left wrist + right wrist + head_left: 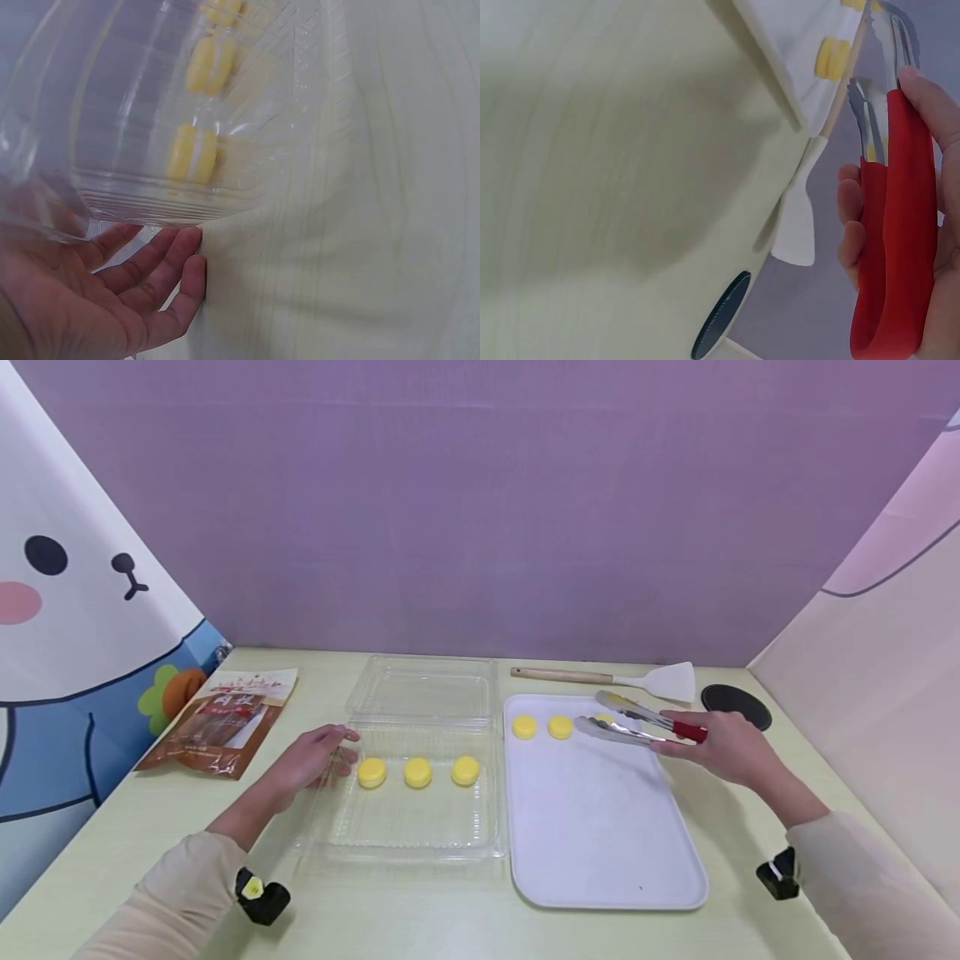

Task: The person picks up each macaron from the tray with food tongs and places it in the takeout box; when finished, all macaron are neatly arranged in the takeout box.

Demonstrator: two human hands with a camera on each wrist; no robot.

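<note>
Tongs with red handles, and the right hand had them held, thumb on one side, fingers on the other! Their metal arms stood well apart, out over the one o'clock part of the white tray. And there, between the tips in the head view, showed the third yellow cake; whether metal met cake, I could not tell. Two more tray cakes lined up toward eleven and twelve.

Across to the clear plastic box, just beside the tray at nine o'clock: lid folded back at twelve, three box cakes in a row across the base! At the box's nine o'clock edge was the left hand, fingers slack and slightly bent by the plastic wall. Further out, between nine and ten, lay a brown packet. Beyond the tray at twelve, a spatula lay sideways, white blade toward three; at two, a black disc on the pale table.
</note>
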